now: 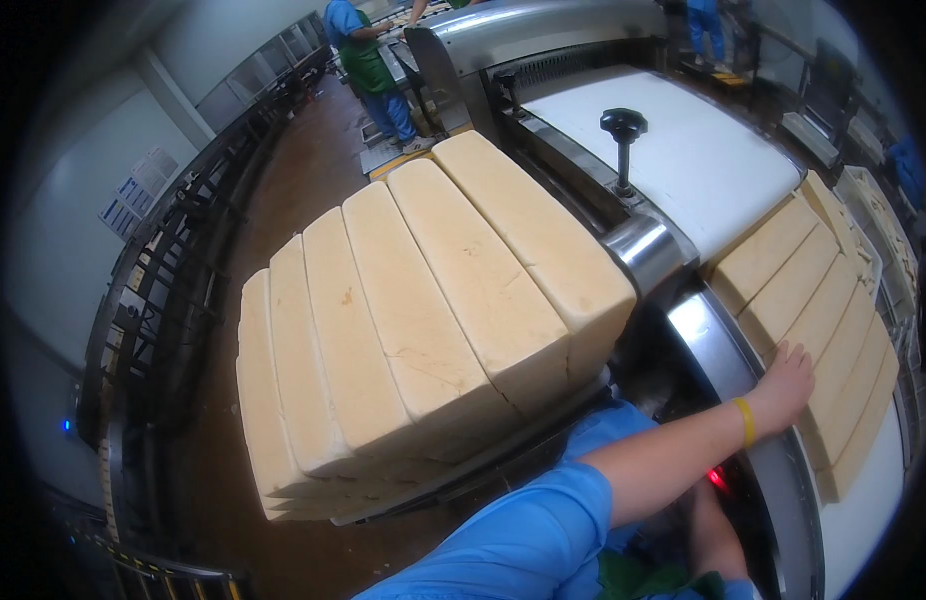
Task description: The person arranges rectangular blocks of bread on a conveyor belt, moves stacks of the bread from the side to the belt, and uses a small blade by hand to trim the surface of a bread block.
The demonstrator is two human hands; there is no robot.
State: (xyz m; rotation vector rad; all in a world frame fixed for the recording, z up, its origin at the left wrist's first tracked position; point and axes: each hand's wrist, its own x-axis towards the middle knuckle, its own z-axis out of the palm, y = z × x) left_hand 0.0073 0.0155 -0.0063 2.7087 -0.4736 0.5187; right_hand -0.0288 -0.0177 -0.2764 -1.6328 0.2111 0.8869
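My left hand [786, 387], with a yellow band at the wrist, rests against the near ends of several long pale cream slabs [818, 315] lying side by side on the white belt at right. Its fingers are extended and lie on the slabs without wrapping round one. Of my right arm only the forearm shows, low beneath the left arm; the hand itself is hidden. Left of my arms stands a big stack of long cream blocks [423, 290] with rounded edges, made of a material I cannot identify.
A machine with a metal hood [553, 35], a white belt [673, 150] and a black knob [623, 125] stands ahead. A metal rail [748, 400] edges the right belt. A co-worker in a green apron [368, 60] stands at the back. Dark racks [173, 260] line the left wall.
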